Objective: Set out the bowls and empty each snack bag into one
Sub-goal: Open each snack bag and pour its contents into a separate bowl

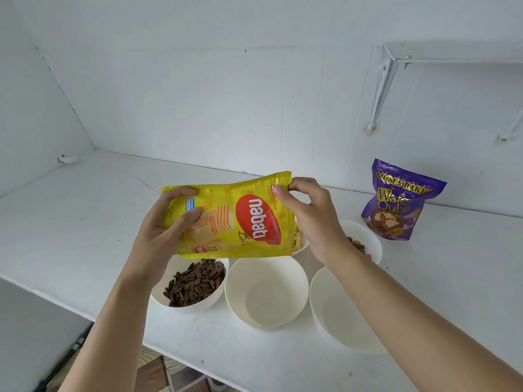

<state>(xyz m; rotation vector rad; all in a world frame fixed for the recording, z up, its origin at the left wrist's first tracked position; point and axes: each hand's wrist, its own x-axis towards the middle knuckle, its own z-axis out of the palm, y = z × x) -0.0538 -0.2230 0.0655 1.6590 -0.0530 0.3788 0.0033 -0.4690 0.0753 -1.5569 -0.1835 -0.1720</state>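
While the yellow foil wafer bag (254,219) is held mid-frame above an empty round white bowl (266,304) | left grip (161,230) clasped round its base | right grip (311,219) pinching its top edge | tear best begun there, bag steadied.

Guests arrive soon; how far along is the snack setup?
Done: bowls are out; the seed bowl, candy bowl and a half-hidden bowl hold snacks. In hand: the left hand grips the yellow bag while the right hand's fingers pinch its corner. Left: emptying it and the purple bag into the empty middle bowl and right bowl.
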